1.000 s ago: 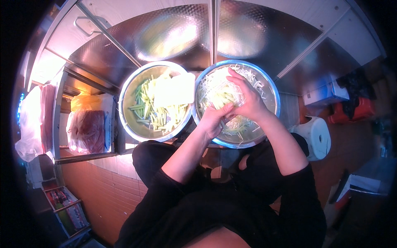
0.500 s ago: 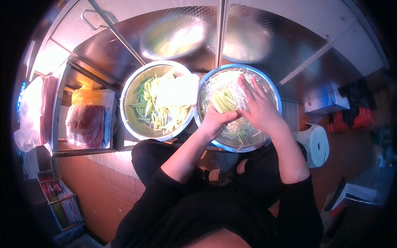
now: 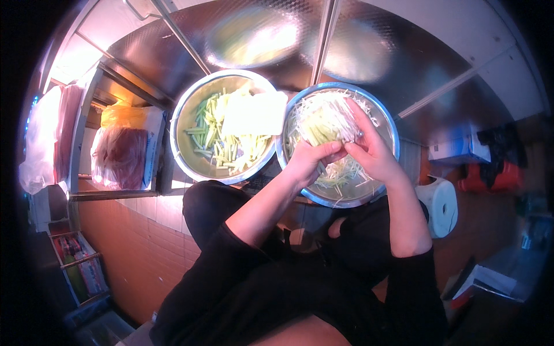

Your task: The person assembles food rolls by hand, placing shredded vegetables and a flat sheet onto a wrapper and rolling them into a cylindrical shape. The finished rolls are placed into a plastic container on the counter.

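My left hand [image 3: 306,162] is closed round the near end of a bundle of pale green stalk pieces and thin white shreds [image 3: 326,122]. Curled about its right side is my right hand [image 3: 372,151], thumb close to the left thumb. Both hands are over the right-hand metal bowl [image 3: 395,134], where more shreds [image 3: 337,173] lie loose. To the left stands a second metal bowl [image 3: 179,109] with cut green and yellowish stalks [image 3: 214,118]. A flat white rectangular piece with rounded corners [image 3: 253,114] covers part of those stalks. The fingers' undersides are hidden.
Shiny metal panels [image 3: 381,57] rise behind the bowls. A shelf at left holds a plastic-wrapped package [image 3: 120,155]. At right are a white stool [image 3: 443,205], a box [image 3: 459,144] and a red container [image 3: 496,177]. My black-clad knees are just below the bowls.
My right hand has gone from spread fingers to curling round the bundle. The bundle is now held more upright, with more white shreds gathered on it. The view has shifted slightly.
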A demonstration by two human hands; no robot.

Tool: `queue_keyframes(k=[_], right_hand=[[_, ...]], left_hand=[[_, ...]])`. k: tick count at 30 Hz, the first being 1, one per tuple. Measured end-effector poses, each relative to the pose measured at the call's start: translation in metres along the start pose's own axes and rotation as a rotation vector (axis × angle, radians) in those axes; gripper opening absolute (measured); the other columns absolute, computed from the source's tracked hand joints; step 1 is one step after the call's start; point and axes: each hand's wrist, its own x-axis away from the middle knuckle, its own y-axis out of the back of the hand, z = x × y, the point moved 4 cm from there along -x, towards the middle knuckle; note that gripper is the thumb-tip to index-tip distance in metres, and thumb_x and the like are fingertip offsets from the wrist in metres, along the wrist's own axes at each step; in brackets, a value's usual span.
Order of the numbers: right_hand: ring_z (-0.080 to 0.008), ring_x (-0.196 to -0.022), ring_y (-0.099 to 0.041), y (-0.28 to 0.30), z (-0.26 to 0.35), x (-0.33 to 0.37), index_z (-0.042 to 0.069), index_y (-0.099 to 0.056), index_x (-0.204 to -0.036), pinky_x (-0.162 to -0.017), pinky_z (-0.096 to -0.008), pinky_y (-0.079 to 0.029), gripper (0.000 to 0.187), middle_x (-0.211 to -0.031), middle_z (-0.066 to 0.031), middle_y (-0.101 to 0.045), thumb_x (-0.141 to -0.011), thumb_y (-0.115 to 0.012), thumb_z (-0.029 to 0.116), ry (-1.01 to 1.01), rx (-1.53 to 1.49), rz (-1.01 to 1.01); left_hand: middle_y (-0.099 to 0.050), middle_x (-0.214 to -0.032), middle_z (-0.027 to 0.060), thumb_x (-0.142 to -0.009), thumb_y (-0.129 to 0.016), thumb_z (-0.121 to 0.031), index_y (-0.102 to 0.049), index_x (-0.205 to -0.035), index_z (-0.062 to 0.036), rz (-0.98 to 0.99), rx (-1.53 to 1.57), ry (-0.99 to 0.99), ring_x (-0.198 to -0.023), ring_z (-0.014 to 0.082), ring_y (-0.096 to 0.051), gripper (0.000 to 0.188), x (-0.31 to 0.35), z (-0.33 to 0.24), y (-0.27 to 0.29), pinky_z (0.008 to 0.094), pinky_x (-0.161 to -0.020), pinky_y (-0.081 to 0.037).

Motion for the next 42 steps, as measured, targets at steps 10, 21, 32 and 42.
queue_keyframes(k=[10, 21, 32, 42], right_hand=[[-0.0332, -0.144, -0.019, -0.013, 0.0, -0.003, 0.007, -0.014, -0.152, -0.114, -0.0399, -0.024, 0.094, -0.156, -0.0198, -0.016, -0.077, -0.07, 0.003, 0.182, 0.627, -0.061], [-0.0327, -0.14, -0.028, -0.015, 0.003, -0.006, 0.004, -0.024, -0.145, -0.112, -0.0412, -0.03, 0.081, -0.153, -0.0207, -0.019, -0.077, -0.068, 0.003, 0.255, 0.5, -0.05], [-0.0187, -0.105, -0.062, -0.014, -0.005, -0.016, -0.001, -0.06, -0.12, -0.095, -0.0308, -0.047, 0.027, -0.11, -0.0131, -0.067, -0.097, -0.053, 0.011, 0.33, 0.1, -0.63], [-0.02, -0.107, -0.061, -0.012, -0.02, -0.014, -0.002, -0.058, -0.105, -0.098, -0.0324, -0.044, 0.02, -0.112, -0.0161, -0.066, -0.1, -0.046, 0.012, 0.4, 0.159, -0.627]], left_hand=[[-0.053, -0.132, 0.0101, -0.081, -0.073, -0.033, -0.038, -0.139, -0.008, 0.021, 0.215, 0.005, -0.116, 0.0254, -0.057, 0.072, -0.002, 0.004, 0.012, 0.0371, -0.1, -0.047], [-0.057, -0.125, 0.0084, -0.078, -0.073, 0.001, -0.045, -0.132, -0.0066, -0.059, 0.033, -0.12, -0.112, 0.0197, -0.058, 0.062, 0.001, 0.001, -0.008, 0.033, -0.09, -0.052], [-0.06, -0.121, 0.0093, -0.076, -0.074, 0.005, -0.05, -0.129, -0.0006, -0.042, -0.168, -0.157, -0.11, 0.0184, -0.058, 0.059, 0.002, 0.012, -0.01, 0.0318, -0.095, -0.047], [-0.063, -0.116, 0.0085, -0.08, -0.073, -0.001, -0.054, -0.125, -0.0012, -0.168, -0.097, -0.13, -0.105, 0.0181, -0.061, 0.049, -0.004, 0.006, 0.003, 0.0334, -0.09, -0.05]])
